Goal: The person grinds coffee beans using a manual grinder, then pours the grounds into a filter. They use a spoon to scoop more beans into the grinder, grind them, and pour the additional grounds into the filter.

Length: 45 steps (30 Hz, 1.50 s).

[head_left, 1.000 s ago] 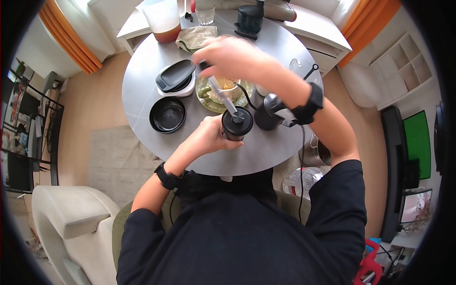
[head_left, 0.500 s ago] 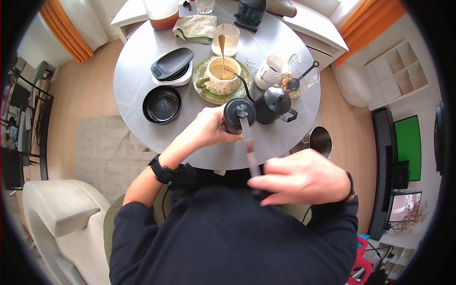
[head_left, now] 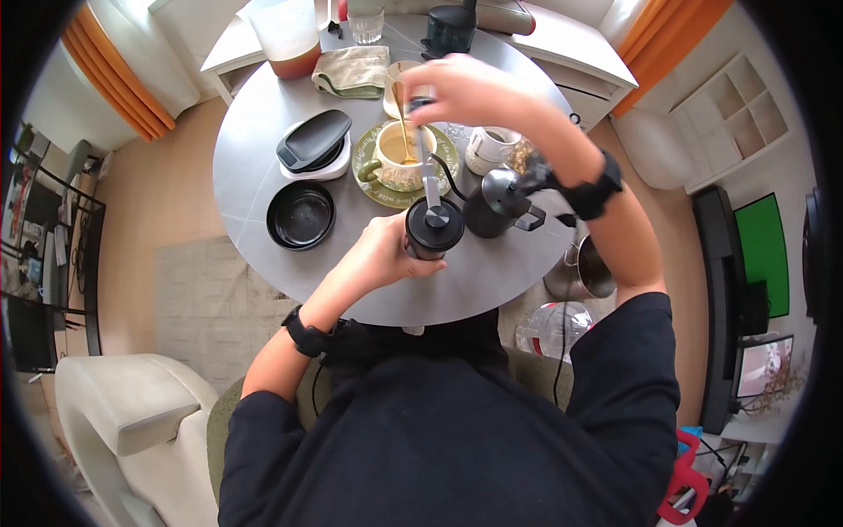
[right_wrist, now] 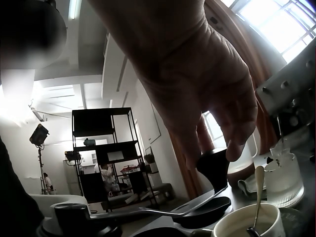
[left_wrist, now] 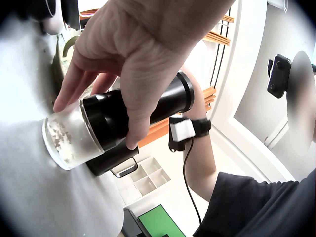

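Observation:
My left hand (head_left: 384,252) grips the black body of a hand coffee grinder (head_left: 434,230), which stands near the table's front edge. In the left wrist view the grinder's clear lower jar (left_wrist: 69,139) shows, with bits clinging inside. My right hand (head_left: 479,95) holds the black knob (right_wrist: 215,167) at the end of the crank handle (head_left: 428,171), which points to the far side of the table. Just beyond the grinder is a cup (head_left: 395,145) with a gold spoon on a green saucer (head_left: 376,191). Close to its right stands a black gooseneck kettle (head_left: 492,206).
A black bowl (head_left: 301,215) and a scale (head_left: 334,167) bearing a dark tray lie left. A folded cloth (head_left: 351,72), a pitcher (head_left: 294,61) of brown liquid and a glass (head_left: 366,26) stand at the back. A white mug (head_left: 486,151) is right of the saucer.
The crank has turned, with my right hand swinging from the far side to near my chest, then back to the far side. My left hand keeps holding the grinder.

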{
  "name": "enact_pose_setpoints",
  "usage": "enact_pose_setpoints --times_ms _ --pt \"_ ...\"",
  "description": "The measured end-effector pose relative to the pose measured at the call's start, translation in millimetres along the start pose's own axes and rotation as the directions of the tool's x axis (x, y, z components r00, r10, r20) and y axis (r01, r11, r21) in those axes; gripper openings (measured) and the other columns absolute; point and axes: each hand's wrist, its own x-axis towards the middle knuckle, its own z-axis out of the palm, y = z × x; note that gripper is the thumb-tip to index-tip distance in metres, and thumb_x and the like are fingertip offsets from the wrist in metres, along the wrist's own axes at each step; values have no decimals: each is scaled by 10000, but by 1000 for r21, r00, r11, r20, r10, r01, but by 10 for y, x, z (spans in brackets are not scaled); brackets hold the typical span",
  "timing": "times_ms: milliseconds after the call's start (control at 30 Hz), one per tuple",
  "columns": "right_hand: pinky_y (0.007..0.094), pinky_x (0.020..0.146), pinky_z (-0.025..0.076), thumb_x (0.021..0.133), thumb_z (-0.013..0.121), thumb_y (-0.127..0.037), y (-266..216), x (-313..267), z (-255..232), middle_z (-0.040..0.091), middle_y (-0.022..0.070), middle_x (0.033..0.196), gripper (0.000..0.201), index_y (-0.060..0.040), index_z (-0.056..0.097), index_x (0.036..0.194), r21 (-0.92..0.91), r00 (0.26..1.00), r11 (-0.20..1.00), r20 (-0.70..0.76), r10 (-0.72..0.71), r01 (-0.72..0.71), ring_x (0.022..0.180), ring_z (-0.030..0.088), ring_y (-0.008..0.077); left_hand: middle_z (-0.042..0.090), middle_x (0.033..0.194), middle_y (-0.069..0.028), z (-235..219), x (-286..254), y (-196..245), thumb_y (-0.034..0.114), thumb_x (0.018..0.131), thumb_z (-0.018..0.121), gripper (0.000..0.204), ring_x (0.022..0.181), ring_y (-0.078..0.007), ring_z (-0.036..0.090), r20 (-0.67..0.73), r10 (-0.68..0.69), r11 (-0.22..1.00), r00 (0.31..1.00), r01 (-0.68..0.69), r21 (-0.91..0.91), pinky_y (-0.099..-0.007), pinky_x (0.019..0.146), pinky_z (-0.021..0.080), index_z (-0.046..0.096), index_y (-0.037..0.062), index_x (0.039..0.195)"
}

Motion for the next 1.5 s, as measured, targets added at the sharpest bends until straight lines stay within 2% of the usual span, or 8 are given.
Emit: enact_pose_setpoints --times_ms 200,600,733,867,933,1100,1333,1500 --pt "263 548 415 715 806 -196 -401 -1493 -450 559 31 705 340 -71 637 982 197 881 866 224 417 -460 595 500 119 671 784 -64 12 0 29 156 668 841 366 702 -105 595 4 -27 999 1000 27 -31 -292 713 522 629 11 928" --pt "381 513 505 683 678 -166 -1867 -982 296 637 125 654 151 -26 657 735 40 945 945 -53 -322 324 631 664 274 678 779 -69 31 -22 80 109 669 833 297 715 -138 644 -28 -25 997 999 27 77 -312 669 513 655 5 883" --pt "445 551 517 697 694 -204 -1776 -96 429 662 142 747 178 -54 637 774 -55 943 950 155 -294 306 615 660 297 629 1087 -96 -41 -278 -92 325 919 563 420 1016 -188 597 14 -240 938 971 235 -255 -354 904 450 543 63 1247" --pt "421 609 538 773 706 -263 -1301 524 322 682 110 816 222 -71 658 873 -105 981 984 147 -127 144 762 684 278 682 994 -109 17 -16 -12 199 749 779 382 876 -161 646 -69 48 998 996 -45 36 -339 803 515 609 4 1030" --pt "421 656 539 792 708 -291 -1010 651 133 683 97 890 268 -98 638 965 -109 953 993 292 80 -50 805 678 280 682 876 -66 -39 -4 -10 204 655 858 438 785 -167 631 28 -88 990 996 85 112 -318 779 508 622 9 968" --pt "415 739 502 802 705 -299 -154 -53 -15 665 121 885 304 -81 602 987 -108 984 980 38 173 -168 881 641 314 689 843 -85 -37 -7 -14 150 681 826 377 765 -141 638 23 -79 996 997 78 46 -316 754 517 619 31 973" --pt "429 675 476 748 734 -201 -816 -1561 -384 613 118 799 279 -93 554 932 -68 901 907 108 421 -416 751 609 335 678 786 -70 18 -2 -40 181 678 841 362 684 -136 607 -34 10 1000 999 -9 28 -310 698 519 634 12 923" --pt "356 535 485 728 637 -145 -1666 -1605 -344 517 73 708 176 -84 522 846 -43 966 999 257 32 -22 627 600 226 674 798 -88 -8 1 -27 175 679 837 360 688 -149 608 1 -18 997 1000 17 72 -311 696 516 635 16 932"
